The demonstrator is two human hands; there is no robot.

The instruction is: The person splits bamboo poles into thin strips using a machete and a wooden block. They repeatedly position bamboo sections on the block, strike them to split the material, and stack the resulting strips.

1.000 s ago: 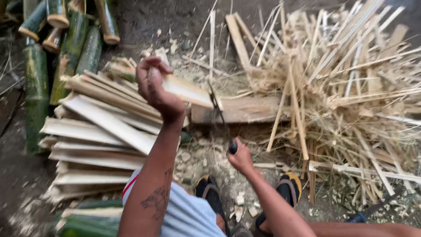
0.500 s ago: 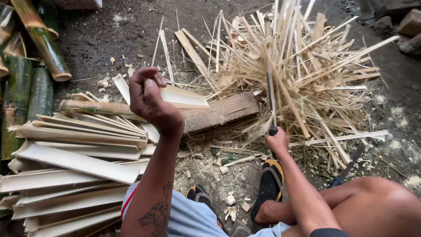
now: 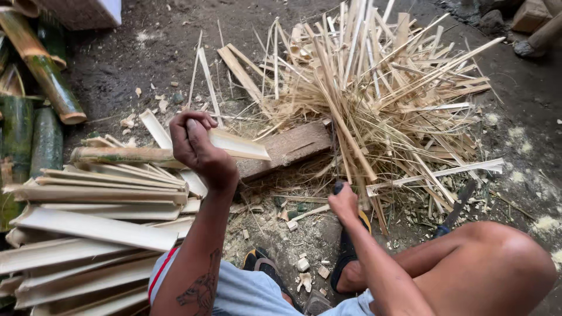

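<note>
Bare, dusty ground (image 3: 146, 52) littered with chips serves as the workplace, seen from above by someone seated low. At the centre, the left hand (image 3: 196, 146) is closed around a pale split bamboo slat (image 3: 240, 145), holding it near one end so that the far end lies over a worn wooden chopping block (image 3: 287, 149). The right hand (image 3: 344, 202) is clenched on a dark handle (image 3: 338, 188), probably of a knife; its blade is lost among the strips, so I cannot tell where the edge sits.

To split cleanly, a sound approach is to rest the slat firmly on the block, line the edge with the grain, and keep the gripping fingers well back from the cut.

Just beyond the block spreads a heap of thin bamboo splints (image 3: 380, 88). On the person's left lies a stack of broad bamboo slats (image 3: 93, 216), and past it several green bamboo culms (image 3: 47, 76). Below, two dark sandals (image 3: 348, 251) and a bare knee (image 3: 503, 257) show.
</note>
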